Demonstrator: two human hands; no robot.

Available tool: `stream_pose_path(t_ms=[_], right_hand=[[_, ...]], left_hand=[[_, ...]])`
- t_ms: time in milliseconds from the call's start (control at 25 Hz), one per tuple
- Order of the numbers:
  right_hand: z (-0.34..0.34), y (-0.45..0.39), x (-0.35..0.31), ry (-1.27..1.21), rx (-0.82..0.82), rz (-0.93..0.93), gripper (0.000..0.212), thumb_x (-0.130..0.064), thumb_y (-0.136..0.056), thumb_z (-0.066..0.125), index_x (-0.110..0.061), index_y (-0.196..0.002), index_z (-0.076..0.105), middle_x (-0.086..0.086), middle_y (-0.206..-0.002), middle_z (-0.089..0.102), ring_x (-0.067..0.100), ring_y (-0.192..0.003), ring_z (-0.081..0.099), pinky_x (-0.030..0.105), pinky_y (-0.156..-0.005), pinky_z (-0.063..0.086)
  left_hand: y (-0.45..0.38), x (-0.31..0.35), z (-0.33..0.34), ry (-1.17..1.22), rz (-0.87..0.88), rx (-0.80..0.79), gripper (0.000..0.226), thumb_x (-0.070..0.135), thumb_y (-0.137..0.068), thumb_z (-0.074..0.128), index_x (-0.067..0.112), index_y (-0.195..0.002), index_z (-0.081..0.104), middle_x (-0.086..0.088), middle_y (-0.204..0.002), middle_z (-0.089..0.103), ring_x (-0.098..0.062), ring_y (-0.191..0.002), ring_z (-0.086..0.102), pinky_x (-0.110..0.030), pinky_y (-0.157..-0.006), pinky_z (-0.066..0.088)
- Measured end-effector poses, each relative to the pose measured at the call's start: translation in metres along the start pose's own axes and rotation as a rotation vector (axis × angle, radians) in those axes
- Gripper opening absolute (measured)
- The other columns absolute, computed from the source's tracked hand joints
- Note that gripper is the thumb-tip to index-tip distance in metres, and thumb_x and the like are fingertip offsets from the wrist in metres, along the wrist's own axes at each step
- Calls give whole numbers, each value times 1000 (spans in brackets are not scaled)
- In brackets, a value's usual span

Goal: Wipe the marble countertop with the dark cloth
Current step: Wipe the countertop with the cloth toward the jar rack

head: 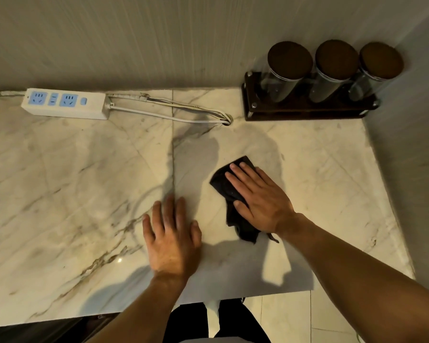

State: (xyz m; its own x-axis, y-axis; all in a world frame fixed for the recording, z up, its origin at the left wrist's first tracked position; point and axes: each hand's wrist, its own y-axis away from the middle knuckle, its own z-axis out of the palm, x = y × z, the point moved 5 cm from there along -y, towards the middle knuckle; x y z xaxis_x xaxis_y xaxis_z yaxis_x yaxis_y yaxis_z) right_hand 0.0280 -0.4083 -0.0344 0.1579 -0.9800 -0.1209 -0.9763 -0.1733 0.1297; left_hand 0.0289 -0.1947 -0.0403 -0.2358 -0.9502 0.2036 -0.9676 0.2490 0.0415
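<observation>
A white marble countertop [72, 181] with grey and brown veins fills the view. The dark cloth [224, 184] lies crumpled on it, right of centre. My right hand [260, 196] presses flat on top of the cloth, fingers spread and pointing toward the back left; cloth shows beyond the fingertips and below the palm. My left hand [171, 233] rests flat on the bare marble just left of the cloth, fingers apart, holding nothing.
A white power strip [65, 103] with blue sockets lies at the back left, its cables [174, 111] running to a hole in the counter. A dark wooden rack [305, 112] with three lidded glass jars stands at the back right. Walls bound the back and right.
</observation>
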Motion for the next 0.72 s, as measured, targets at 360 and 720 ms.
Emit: stream_pose_path(t_ms=[360, 720], right_hand=[[-7, -47, 25, -40, 45, 222, 65, -45, -93, 26, -18, -151, 17, 4, -160, 14, 20, -146, 7, 43, -117, 14], [-4, -64, 39, -168, 169, 790, 62, -43, -97, 21, -16, -152, 7, 8, -161, 7, 24, -146, 0, 42, -118, 2]], left_hand=[[0, -1, 0, -37, -6, -53, 63, 43, -88, 37, 11, -143, 39, -15, -150, 37, -38, -140, 26, -56, -113, 18], [-1, 0, 1, -49, -18, -80, 64, 44, -88, 38, 12, -143, 38, -14, -150, 38, -37, -140, 26, -55, -113, 19]])
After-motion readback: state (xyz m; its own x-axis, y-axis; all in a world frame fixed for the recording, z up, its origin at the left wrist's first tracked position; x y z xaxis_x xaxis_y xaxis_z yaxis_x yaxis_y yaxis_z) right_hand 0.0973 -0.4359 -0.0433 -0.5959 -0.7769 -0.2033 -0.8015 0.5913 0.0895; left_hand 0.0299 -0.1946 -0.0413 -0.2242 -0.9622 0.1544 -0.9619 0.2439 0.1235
